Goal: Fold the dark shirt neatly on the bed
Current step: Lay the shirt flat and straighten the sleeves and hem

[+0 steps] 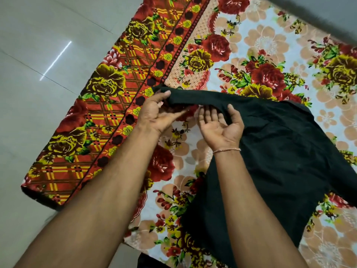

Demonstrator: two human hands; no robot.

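The dark shirt (280,151) lies spread on the flowered bed cover, its body at the right and one sleeve stretched out to the left. My left hand (154,113) pinches the end of that sleeve between thumb and fingers, lifted a little off the cover. My right hand (220,124) is palm up under the sleeve near the shoulder, thumb over the cloth and fingers curled beneath it. A thin bracelet sits on my right wrist.
The bed (260,45) carries a cream cover with red and yellow roses and a red plaid border (100,117) along its left edge. Grey tiled floor (38,55) lies to the left. Something dark shows at the bottom edge (150,262).
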